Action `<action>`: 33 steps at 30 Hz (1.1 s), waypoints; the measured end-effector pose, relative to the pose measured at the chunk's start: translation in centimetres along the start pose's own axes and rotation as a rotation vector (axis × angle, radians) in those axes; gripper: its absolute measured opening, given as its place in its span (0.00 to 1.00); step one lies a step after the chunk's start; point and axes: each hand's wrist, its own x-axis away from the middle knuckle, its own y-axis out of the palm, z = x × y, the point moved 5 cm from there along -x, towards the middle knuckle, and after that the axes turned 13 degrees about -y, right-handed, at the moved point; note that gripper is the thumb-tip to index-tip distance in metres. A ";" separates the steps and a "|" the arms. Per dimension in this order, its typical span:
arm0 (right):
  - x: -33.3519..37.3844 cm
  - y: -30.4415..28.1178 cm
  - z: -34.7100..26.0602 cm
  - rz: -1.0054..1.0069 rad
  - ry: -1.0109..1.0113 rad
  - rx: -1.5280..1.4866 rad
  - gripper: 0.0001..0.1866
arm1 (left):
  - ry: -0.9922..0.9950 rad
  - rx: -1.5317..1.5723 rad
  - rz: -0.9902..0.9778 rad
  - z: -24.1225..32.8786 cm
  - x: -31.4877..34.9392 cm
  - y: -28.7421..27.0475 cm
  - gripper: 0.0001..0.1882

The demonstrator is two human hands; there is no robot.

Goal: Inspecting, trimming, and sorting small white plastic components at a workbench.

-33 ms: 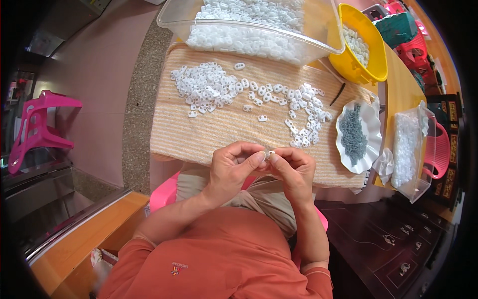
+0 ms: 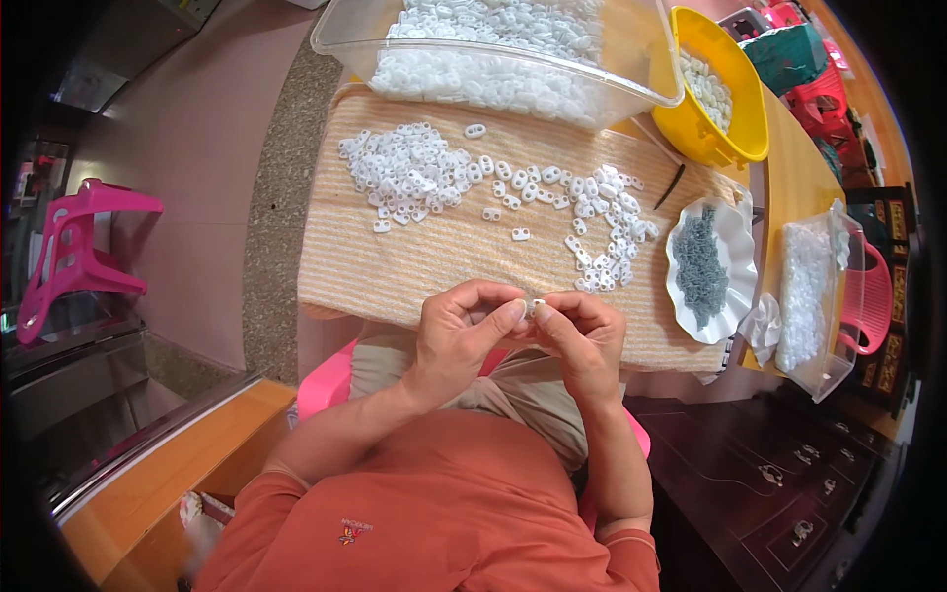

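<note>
Near the front edge of the cloth-covered table, my left hand (image 2: 464,331) and my right hand (image 2: 582,340) meet. Thumbs and fingertips of both pinch one small white two-holed plastic piece (image 2: 534,306), mostly hidden by the fingers. Beyond them on the cloth lies a heap of flat white two-holed pieces (image 2: 404,173). A looser group of thicker-looking white pieces (image 2: 607,232) spreads to the right of it. Right of my hands, a white scalloped dish (image 2: 732,311) holds many tiny grey-blue parts (image 2: 701,266).
A large clear bin (image 2: 513,54) of white pieces stands at the far edge, beside a yellow basket (image 2: 745,109) with more. A thin dark stick (image 2: 670,186) lies on the striped cloth (image 2: 395,276). Further right is a clear box (image 2: 838,345); a pink stool (image 2: 79,247) stands left.
</note>
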 end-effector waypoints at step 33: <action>-0.1 1.4 -1.1 -0.155 -0.065 0.195 0.13 | 0.087 -0.150 0.104 0.0 0.1 -0.2 0.08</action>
